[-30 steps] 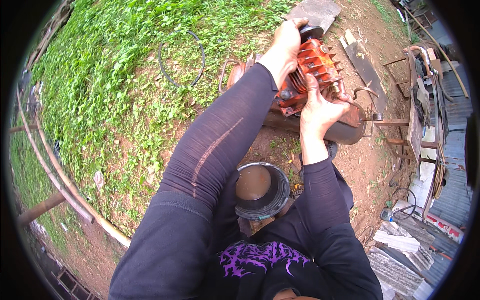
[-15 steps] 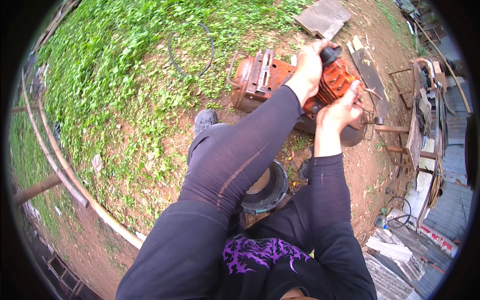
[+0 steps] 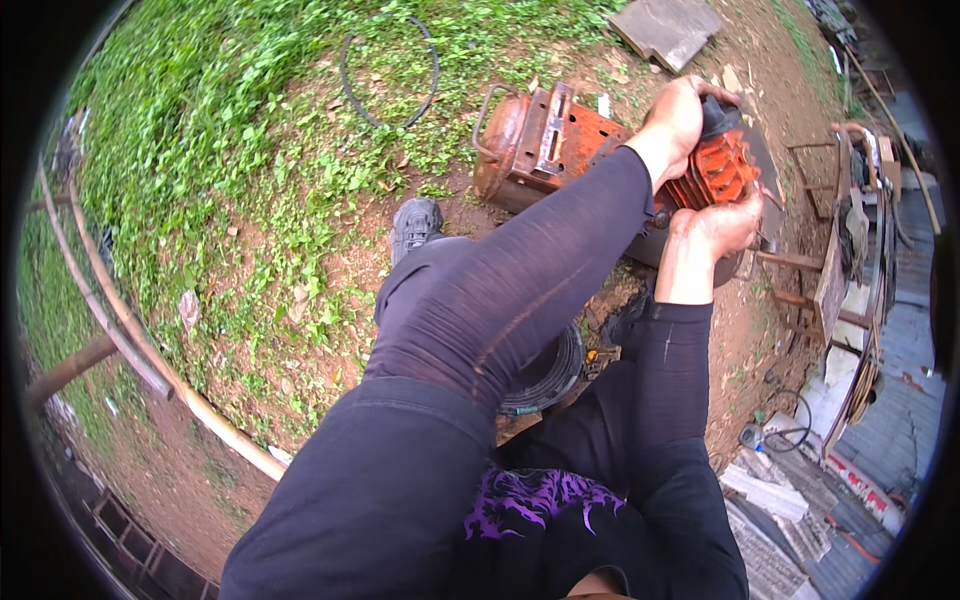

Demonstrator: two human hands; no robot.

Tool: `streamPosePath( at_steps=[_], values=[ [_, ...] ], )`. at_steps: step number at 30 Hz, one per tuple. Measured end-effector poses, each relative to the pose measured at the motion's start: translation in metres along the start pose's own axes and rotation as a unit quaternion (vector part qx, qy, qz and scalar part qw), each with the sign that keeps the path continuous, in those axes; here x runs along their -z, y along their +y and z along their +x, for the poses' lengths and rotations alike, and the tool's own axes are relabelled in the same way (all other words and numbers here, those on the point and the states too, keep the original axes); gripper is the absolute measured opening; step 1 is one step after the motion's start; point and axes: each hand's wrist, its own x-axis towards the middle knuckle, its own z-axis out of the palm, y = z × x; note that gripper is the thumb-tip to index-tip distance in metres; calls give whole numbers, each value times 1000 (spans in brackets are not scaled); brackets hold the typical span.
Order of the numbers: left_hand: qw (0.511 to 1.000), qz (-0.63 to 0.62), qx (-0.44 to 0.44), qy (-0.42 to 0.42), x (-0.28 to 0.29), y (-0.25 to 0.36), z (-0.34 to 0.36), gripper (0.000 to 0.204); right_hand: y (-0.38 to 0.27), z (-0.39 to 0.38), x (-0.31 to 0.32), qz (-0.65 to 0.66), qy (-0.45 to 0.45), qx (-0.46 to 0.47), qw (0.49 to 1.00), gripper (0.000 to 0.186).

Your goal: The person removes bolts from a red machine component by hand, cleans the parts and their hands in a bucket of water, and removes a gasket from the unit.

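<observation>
Gripping the orange finned engine block point(image 3: 718, 170) from two sides, out on bare dirt beside a patch of grass point(image 3: 250, 130). Left hand point(image 3: 676, 120) clamped over the top of the block, fingers curled tight around its upper edge and touching a black cap point(image 3: 720, 115) at the far end; fingertips themselves hidden over the far side. Right hand point(image 3: 722, 225) cupped under and against the near side of the fins, fingers wrapped closed along the lower edge, thumb pressed to the metal. Held just above and to the right of a rusty orange machine body point(image 3: 545, 140) with a bent wire handle, lying on the ground; touching it or not, cannot tell, since the left forearm crosses in front. Both forearms in dark long sleeves, left one stretched long across the middle of the view. Seen lower down: a grey shoe point(image 3: 414, 222) planted on the soil near the machine, a black ring-shaped part point(image 3: 548, 372) under the left arm, a thin black loop of hose point(image 3: 388, 68) lying in the grass well apart, a flat grey slab point(image 3: 668, 25) beyond the machine, and a rusty metal frame point(image 3: 830, 240) with scrap off to the right.
</observation>
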Motion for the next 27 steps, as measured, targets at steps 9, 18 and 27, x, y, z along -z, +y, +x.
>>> streamPosePath(
  at_steps=[9,18,27],
  values=[
    [919,142,-365,37,-48,1,-65,27,-47,79,-8,73,-304,-185,932,29],
    [749,362,-525,180,-33,-15,-79,40,7,113,-69,-46,-522,-295,799,35],
    [747,417,-501,132,-9,-35,-69,54,6,78,-66,-3,-637,-192,747,36]
  ],
)
